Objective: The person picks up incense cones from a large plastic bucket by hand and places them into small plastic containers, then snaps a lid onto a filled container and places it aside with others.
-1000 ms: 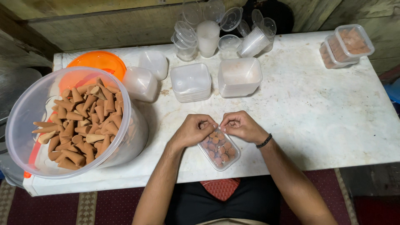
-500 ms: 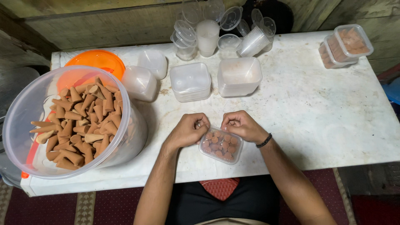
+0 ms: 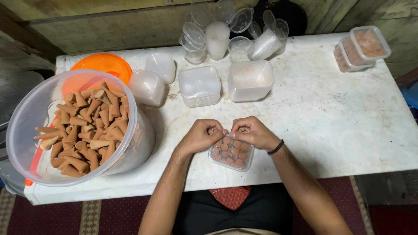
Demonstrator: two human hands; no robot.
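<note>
Both hands are curled over the far edge of a small clear box (image 3: 231, 153) filled with brown cones standing upright. The left hand (image 3: 201, 135) and the right hand (image 3: 251, 132) meet fingertip to fingertip (what they pinch, I cannot tell). Left of the left hand stands a big clear tub (image 3: 78, 126) of cones.

A small clear plastic tub (image 3: 231, 152) sits uncovered near the table's front edge, packed with upright brown cones (image 3: 230, 149) (flat bases up).
</note>
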